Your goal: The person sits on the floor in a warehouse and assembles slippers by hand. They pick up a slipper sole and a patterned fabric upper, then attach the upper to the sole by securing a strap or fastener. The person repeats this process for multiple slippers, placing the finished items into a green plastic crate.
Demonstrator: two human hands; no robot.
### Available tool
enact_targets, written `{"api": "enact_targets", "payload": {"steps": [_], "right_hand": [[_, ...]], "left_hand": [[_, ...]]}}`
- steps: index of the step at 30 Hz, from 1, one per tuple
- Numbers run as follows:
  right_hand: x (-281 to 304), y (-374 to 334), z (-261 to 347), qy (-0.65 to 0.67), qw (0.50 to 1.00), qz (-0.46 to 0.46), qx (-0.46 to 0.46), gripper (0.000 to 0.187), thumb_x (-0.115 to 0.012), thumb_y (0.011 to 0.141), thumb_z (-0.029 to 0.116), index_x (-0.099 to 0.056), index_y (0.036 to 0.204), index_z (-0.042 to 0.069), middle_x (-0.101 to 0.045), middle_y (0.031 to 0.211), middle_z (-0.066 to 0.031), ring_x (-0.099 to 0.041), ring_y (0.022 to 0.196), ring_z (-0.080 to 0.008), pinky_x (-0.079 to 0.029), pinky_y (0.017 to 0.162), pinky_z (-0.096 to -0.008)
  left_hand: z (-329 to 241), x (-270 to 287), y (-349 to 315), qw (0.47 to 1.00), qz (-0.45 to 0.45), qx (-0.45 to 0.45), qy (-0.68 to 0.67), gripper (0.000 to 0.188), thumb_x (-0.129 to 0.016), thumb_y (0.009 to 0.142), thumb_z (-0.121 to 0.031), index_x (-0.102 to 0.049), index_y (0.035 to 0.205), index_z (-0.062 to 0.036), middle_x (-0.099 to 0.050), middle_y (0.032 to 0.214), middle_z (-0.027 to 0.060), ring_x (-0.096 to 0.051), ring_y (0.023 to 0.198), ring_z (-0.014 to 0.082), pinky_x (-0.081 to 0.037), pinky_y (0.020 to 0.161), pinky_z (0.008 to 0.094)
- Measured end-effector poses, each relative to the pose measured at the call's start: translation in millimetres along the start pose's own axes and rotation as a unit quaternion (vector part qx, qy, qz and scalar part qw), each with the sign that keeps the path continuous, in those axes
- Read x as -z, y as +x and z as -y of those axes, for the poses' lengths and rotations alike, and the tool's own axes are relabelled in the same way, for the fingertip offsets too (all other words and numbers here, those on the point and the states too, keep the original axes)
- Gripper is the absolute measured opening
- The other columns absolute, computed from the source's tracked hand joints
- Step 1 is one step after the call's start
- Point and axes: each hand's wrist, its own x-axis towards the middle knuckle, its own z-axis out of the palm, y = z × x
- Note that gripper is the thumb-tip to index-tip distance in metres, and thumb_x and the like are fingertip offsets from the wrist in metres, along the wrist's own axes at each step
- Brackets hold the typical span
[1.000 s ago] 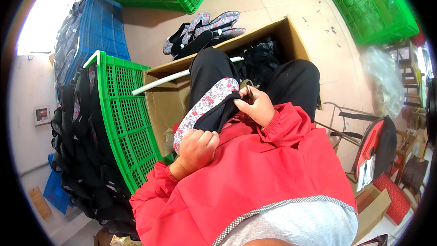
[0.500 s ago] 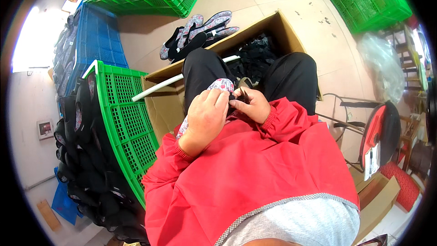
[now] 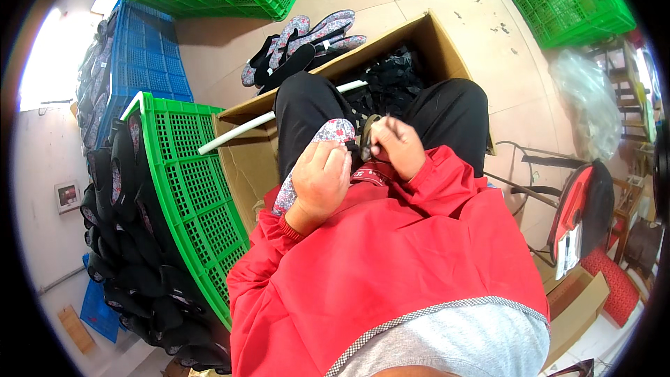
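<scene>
My left hand [image 3: 321,180] is closed round a slipper [image 3: 336,130] with a grey-and-red floral print, held upright above my lap. A small black piece sticks out from the slipper's right side, by my fingertips. My right hand [image 3: 399,145] is raised just to the right of it, fingers curled and partly blurred. A thin dark thing shows at those fingers, too smeared to name. Beneath both hands, between my knees, a cardboard box [image 3: 447,52] holds a heap of black scraps [image 3: 394,84].
Several floral slippers [image 3: 300,42] lie beyond the box. A white rod [image 3: 237,132] crosses its left end. Green crates [image 3: 192,167] stand at left, far left and far right, and a blue crate [image 3: 146,49] behind. Black slippers [image 3: 139,258] are piled at left. A red-and-black round seat [image 3: 583,209] is at right.
My right hand has moved away from the slipper, slightly up and to the right. The left hand keeps its hold, and more of the slipper's floral face shows.
</scene>
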Motion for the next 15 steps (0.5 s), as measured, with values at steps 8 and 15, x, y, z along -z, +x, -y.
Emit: {"api": "enact_targets", "payload": {"steps": [8,15], "right_hand": [[18.7,-14.8,-3.0,-0.174,0.981,0.080,0.028,0.034,-0.048,0.104,0.038,-0.045,0.108,0.004,-0.057,0.090,-0.0065,-0.058,0.075,-0.0124,-0.049,0.071,-0.0285],[4.0,-26.3,-26.4,-0.038,0.994,0.099,0.023,0.026,-0.056,0.101,0.019,-0.047,0.116,-0.001,-0.055,0.111,-0.0106,-0.062,0.100,-0.0153,-0.051,0.087,-0.0292]], "left_hand": [[1.7,-2.9,-3.1,0.999,-0.030,0.043,-0.005,0.022,-0.075,0.068,0.004,-0.059,0.081,-0.0020,-0.065,0.084,0.0125,-0.063,0.078,0.0307,-0.051,0.069,0.0384],[-0.3,-1.5,-2.7,0.998,-0.024,0.052,-0.001,0.022,-0.074,0.069,0.005,-0.059,0.082,-0.0022,-0.065,0.085,0.0125,-0.063,0.078,0.0313,-0.051,0.069,0.0389]]}}
